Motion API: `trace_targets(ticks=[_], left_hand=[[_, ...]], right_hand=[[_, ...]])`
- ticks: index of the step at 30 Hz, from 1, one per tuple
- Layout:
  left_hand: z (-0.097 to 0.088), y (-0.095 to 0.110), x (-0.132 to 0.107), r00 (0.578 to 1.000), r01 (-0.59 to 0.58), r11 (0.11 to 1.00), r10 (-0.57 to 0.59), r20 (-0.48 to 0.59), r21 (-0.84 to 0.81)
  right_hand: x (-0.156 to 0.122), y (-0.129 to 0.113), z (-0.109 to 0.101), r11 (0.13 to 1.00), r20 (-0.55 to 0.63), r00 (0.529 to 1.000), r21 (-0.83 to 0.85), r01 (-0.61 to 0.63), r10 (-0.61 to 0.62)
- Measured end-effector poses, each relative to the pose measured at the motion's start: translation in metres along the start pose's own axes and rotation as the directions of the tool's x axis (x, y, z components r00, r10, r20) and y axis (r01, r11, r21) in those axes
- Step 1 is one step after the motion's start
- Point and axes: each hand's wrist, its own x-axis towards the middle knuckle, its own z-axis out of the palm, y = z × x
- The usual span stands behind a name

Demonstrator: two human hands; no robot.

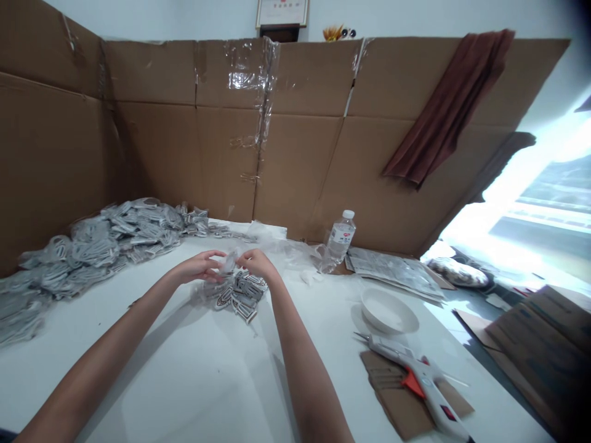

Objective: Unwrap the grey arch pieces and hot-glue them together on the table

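Observation:
A clear plastic bag is gathered between my two hands above the white table. My left hand holds its left side, fingers curved around the film. From the right, my right hand pinches the same bag with fingertips close together. Below and between the hands lies a small heap of flat grey-and-white cut-out pieces, some with dark and brownish outlines. Whether these pieces are inside the bag or under it is hard to make out.
A long pile of bagged grey pieces lies at left, against the cardboard wall. Right of me are a water bottle, a white round dish and a glue gun on cardboard. Loose plastic film lies behind the hands.

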Motion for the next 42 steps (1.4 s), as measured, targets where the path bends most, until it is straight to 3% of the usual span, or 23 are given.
trace_targets(ticks=[6, 13, 18, 23, 32, 36, 42], left_hand=[[-0.019, -0.011, 0.008, 0.994, 0.070, 0.996, -0.065, -0.083, 0.059], [-0.039, -0.022, 0.013, 0.982, 0.060, 0.990, -0.036, -0.184, 0.127], [-0.026, -0.012, 0.005, 0.998, -0.050, 0.982, 0.058, -0.039, 0.181], [-0.007, -0.007, 0.004, 0.982, -0.185, 0.952, 0.171, 0.075, 0.244], [-0.001, -0.015, 0.022, 0.913, -0.338, 0.903, 0.383, -0.142, 0.267], [0.002, -0.008, 0.018, 0.890, -0.365, 0.892, 0.419, -0.182, 0.266], [-0.001, -0.005, 0.013, 0.896, -0.336, 0.900, 0.397, -0.200, 0.279]], right_hand=[[-0.006, -0.001, -0.005, 0.996, 0.006, 1.000, 0.089, 0.009, -0.009], [-0.011, -0.003, -0.014, 0.976, 0.052, 0.999, 0.217, 0.004, -0.015], [-0.007, 0.000, -0.005, 0.973, 0.143, 0.989, 0.228, -0.012, -0.021], [-0.005, 0.002, 0.002, 0.977, 0.189, 0.981, 0.212, -0.005, -0.036], [0.002, 0.011, 0.001, 0.997, 0.147, 0.989, 0.083, -0.007, -0.006], [0.000, 0.006, -0.001, 0.985, 0.093, 0.994, 0.167, 0.045, -0.061], [-0.008, 0.003, -0.007, 0.957, 0.034, 0.996, 0.281, 0.069, -0.082]])
